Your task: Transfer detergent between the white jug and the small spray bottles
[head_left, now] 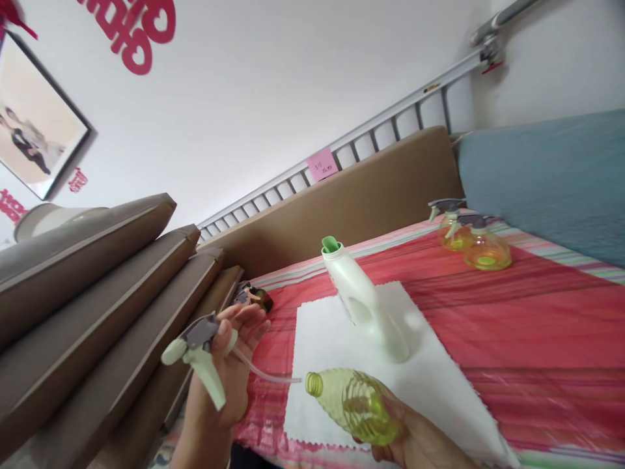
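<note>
A grey-and-white spray head (199, 337) is held by the left hand (234, 378), its palm turned up and its fingers extended, with the thumb laid against the neck of the head; a clear dip tube (268, 376) is hung from it toward the right, its free end brought just beside the mouth of a ribbed yellow-green bottle (351, 400), a small gap being seen between them; the bottle is gripped round its base by the right hand (415, 433), tilted far over with its uncapped mouth pointed left, above the near part of a white scalloped sheet (315, 339); on that sheet a white jug (364, 303) with a green spout is stood, nearer the wall than the bottle; the sheet is laid on a red striped cloth (517, 312); at the far right of the cloth two spray bottles are placed close together, a rear one (455, 242) and a front one (491, 253), yellow-orange liquid being noted in both; beyond the left fingers a dark object (263, 298) is partly hidden, its identity undetermined.
</note>
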### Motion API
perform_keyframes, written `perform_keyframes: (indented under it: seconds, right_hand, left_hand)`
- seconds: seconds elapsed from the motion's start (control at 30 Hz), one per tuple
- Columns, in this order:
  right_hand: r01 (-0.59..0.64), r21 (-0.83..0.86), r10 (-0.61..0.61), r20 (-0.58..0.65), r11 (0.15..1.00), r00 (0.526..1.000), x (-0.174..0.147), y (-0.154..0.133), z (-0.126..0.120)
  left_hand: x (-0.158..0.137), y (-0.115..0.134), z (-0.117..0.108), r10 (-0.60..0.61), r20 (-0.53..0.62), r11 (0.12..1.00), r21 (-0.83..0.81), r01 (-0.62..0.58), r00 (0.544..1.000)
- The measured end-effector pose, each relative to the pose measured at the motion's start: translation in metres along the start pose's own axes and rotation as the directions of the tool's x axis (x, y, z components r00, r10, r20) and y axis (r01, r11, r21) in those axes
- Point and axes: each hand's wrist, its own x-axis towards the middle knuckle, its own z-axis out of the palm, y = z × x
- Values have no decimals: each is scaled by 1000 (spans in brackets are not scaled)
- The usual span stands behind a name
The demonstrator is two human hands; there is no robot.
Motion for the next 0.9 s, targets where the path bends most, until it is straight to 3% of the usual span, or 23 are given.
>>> perform_keyframes:
  seconds: [0.3, 0.73, 0.9]
  right_hand:
    - [-15, -55, 11, -79, 998, 997, 3, 4, -3]
    - [-30, -31, 28, -62, 999, 998, 2, 2, 2]
    - [-25, -49, 24, -28, 998, 999, 1, 5, -1]
  left_hand:
    - [0, -22, -4, 18, 39, 999, 28, -19, 999]
    - [-15, -26, -5, 9, 30, 997, 75, -11, 1000]
    - [-10, -38, -9, 5, 34, 997, 73, -7, 999]
